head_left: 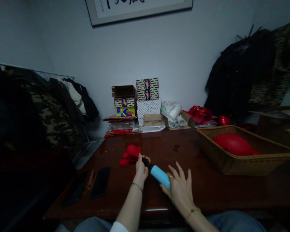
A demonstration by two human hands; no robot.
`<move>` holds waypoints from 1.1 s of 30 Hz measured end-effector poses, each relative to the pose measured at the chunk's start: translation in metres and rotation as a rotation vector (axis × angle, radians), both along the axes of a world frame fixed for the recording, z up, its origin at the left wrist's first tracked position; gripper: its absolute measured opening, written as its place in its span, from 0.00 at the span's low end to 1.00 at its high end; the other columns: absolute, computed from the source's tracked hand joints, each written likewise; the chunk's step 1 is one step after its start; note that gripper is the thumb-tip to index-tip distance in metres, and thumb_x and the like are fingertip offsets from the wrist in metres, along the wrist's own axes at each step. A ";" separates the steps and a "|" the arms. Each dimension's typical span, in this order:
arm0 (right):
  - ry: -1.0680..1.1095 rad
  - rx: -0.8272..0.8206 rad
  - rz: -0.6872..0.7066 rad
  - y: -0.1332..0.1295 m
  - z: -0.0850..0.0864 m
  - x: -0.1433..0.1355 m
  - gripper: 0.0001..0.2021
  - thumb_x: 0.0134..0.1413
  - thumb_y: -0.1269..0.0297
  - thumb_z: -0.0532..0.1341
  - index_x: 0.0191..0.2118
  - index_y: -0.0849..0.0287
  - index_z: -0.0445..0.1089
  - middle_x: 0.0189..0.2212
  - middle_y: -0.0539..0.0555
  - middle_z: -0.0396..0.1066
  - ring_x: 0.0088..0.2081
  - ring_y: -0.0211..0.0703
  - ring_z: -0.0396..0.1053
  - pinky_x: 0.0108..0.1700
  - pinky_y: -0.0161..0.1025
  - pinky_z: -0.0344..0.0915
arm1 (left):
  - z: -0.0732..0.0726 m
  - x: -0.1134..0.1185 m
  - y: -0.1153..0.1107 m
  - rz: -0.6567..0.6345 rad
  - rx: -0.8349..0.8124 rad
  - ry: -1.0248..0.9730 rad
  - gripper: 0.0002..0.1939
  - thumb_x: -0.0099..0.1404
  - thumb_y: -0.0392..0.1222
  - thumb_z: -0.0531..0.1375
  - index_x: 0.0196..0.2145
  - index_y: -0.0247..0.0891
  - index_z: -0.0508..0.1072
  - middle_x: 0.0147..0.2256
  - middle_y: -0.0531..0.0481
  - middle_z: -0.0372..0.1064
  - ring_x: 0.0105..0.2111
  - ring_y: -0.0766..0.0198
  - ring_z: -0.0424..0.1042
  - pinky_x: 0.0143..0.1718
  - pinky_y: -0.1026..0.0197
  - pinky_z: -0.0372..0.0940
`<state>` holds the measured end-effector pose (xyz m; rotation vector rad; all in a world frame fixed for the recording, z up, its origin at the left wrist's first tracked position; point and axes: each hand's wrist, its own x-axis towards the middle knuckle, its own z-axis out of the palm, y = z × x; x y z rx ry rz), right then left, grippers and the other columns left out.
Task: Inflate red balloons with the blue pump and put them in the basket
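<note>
A light blue pump (160,176) with a black nozzle end lies between my two hands above the brown table (169,203). My left hand (142,166) is closed around the black end, where a small red balloon (132,150) bulges just beyond the fingers. Other red balloon pieces (124,161) lie beside it. At the pump's near end my right hand (181,188) touches the blue body with thumb and palm side, its other fingers spread out.
A wicker basket (228,163) holding a large red balloon (233,144) stands at the right. Two dark phones (100,182) lie at the left. Stacked boxes (148,108) and plastic bags (171,110) line the back. Black rings (176,148) lie mid-table.
</note>
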<state>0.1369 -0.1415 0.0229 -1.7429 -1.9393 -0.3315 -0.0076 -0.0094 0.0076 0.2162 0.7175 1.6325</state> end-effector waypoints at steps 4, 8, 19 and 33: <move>0.001 -0.011 -0.002 0.001 -0.004 0.001 0.18 0.48 0.53 0.58 0.43 0.56 0.71 0.54 0.57 0.65 0.61 0.60 0.47 0.59 0.66 0.31 | 0.005 -0.006 -0.002 -0.064 0.034 -0.064 0.17 0.66 0.47 0.53 0.24 0.33 0.66 0.23 0.45 0.67 0.24 0.65 0.70 0.26 0.63 0.69; 0.012 -0.008 -0.009 0.002 -0.005 0.001 0.18 0.48 0.52 0.58 0.43 0.55 0.71 0.54 0.56 0.64 0.62 0.59 0.46 0.60 0.65 0.31 | 0.004 -0.010 -0.001 -0.083 0.052 -0.060 0.19 0.64 0.51 0.53 0.25 0.32 0.69 0.25 0.42 0.69 0.27 0.62 0.72 0.28 0.61 0.70; 0.094 -0.030 0.013 0.001 -0.010 -0.001 0.18 0.49 0.51 0.58 0.43 0.54 0.71 0.54 0.55 0.64 0.61 0.57 0.47 0.59 0.65 0.35 | 0.002 -0.011 0.000 -0.132 0.149 -0.115 0.10 0.65 0.43 0.56 0.32 0.33 0.70 0.34 0.41 0.71 0.35 0.60 0.74 0.37 0.58 0.71; 0.034 -0.035 0.023 -0.006 0.001 0.000 0.17 0.47 0.52 0.59 0.41 0.55 0.72 0.54 0.55 0.65 0.61 0.59 0.47 0.61 0.64 0.28 | -0.005 -0.005 0.007 0.027 0.017 0.025 0.13 0.67 0.43 0.53 0.25 0.37 0.58 0.18 0.58 0.53 0.14 0.75 0.54 0.13 0.73 0.49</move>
